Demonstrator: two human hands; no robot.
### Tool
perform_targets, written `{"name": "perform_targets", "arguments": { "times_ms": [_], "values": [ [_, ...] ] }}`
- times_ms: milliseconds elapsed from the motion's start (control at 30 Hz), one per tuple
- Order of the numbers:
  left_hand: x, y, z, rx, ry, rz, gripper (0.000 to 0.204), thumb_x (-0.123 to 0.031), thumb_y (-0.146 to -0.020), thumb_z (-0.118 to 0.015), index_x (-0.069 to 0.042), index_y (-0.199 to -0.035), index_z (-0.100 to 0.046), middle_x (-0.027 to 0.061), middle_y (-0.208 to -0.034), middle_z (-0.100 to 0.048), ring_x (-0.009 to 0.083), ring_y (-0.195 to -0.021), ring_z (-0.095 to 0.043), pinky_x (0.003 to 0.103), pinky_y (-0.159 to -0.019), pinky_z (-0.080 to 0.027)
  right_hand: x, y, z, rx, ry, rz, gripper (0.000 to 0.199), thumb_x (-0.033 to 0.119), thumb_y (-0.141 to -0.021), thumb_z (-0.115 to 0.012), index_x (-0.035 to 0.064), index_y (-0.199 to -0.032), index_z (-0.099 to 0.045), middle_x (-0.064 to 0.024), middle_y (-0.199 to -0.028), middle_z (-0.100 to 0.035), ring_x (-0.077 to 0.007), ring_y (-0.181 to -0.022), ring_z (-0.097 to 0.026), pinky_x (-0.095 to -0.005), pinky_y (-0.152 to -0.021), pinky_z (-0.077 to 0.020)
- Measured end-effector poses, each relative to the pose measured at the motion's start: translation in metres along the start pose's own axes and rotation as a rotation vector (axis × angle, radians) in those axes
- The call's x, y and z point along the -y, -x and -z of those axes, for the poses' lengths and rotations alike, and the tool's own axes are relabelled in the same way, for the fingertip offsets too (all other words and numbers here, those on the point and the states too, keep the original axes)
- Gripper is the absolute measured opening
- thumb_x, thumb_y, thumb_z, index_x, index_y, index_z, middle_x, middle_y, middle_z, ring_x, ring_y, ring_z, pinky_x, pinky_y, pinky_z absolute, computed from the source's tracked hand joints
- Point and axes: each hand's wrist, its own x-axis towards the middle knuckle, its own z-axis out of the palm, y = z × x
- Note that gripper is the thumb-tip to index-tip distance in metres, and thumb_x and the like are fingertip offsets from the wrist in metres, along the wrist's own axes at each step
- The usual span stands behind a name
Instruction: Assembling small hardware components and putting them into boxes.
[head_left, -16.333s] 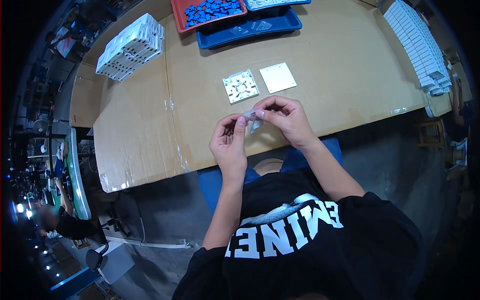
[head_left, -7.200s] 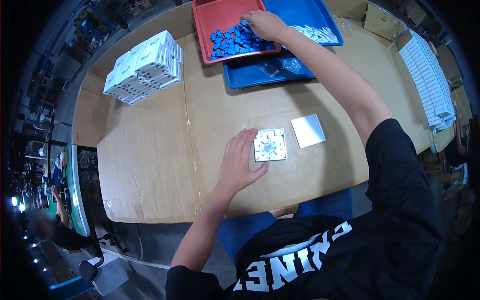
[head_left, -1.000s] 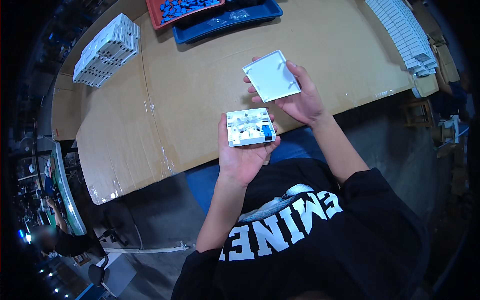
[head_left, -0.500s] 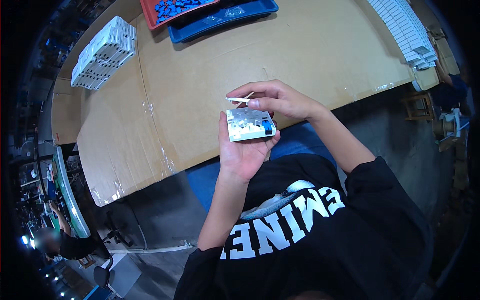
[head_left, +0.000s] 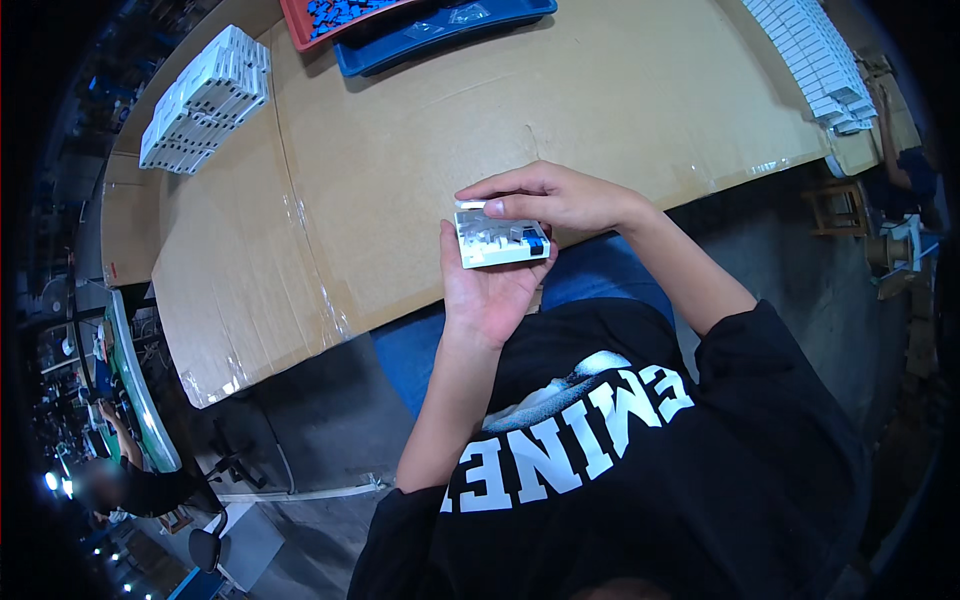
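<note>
In the palm of my left hand (head_left: 482,305) lies a shallow white plastic housing (head_left: 490,258), its thumb and fingers wrapped around the sides. Clear or shiny parts show inside, and a blue piece (head_left: 536,243) sits at the right near corner. My right hand (head_left: 570,197) reaches over the far edge of the housing, thumb and fingers pinching a thin white flat piece (head_left: 472,205). This piece is right at the housing's far left edge; I cannot tell if it is seated. Most of it is hidden by the fingers.
Beneath and beyond my hands is a cardboard-covered table (head_left: 400,180). A stack of white housings (head_left: 205,100) stands far left, rows of white pieces (head_left: 815,65) far right. A red tray (head_left: 300,28) of blue parts and a blue tray (head_left: 440,45) are at the back. Another person (head_left: 150,490) sits left.
My right hand has brought the thin white piece down, from tilted above the housing to flatter at its far edge. The left hand and housing have shifted slightly away from me.
</note>
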Motion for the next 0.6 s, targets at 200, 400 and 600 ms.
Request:
{"name": "perform_targets", "arguments": {
  "times_ms": [200,400,600],
  "values": [
    [-0.004,-0.006,0.007,-0.004,0.026,0.010,0.053,-0.052,-0.107,-0.042,-0.009,-0.137,-0.053,0.0158,-0.133,-0.058,0.0371,-0.123,-0.056,0.053,-0.104,-0.048,-0.005,-0.005,-0.002,0.014,0.066,0.029,0.043,0.036,-0.105,-0.062,0.0109,-0.140,-0.067,-0.0130,-0.127,-0.072,-0.0200,-0.115,-0.066,-0.0343,-0.102,-0.0503],
    [-0.007,-0.009,0.008,-0.020,0.006,0.007,0.052,-0.049,-0.107,-0.045,-0.008,-0.136,-0.054,0.0164,-0.131,-0.060,0.0373,-0.122,-0.057,0.052,-0.103,-0.048,-0.005,-0.010,0.000,0.007,0.102,0.004,0.043,0.041,-0.104,-0.062,0.0119,-0.135,-0.070,-0.0138,-0.120,-0.075,-0.0202,-0.109,-0.068,-0.0342,-0.097,-0.0522],
    [-0.012,-0.011,0.006,-0.044,0.027,0.041,0.051,-0.048,-0.107,-0.044,-0.007,-0.136,-0.054,0.0175,-0.130,-0.061,0.0384,-0.121,-0.058,0.053,-0.101,-0.049,-0.006,-0.015,0.003,0.026,0.143,-0.042,0.045,0.044,-0.104,-0.060,0.0118,-0.134,-0.071,-0.0129,-0.115,-0.077,-0.0180,-0.103,-0.069,-0.0331,-0.092,-0.0534]
  ]
}}
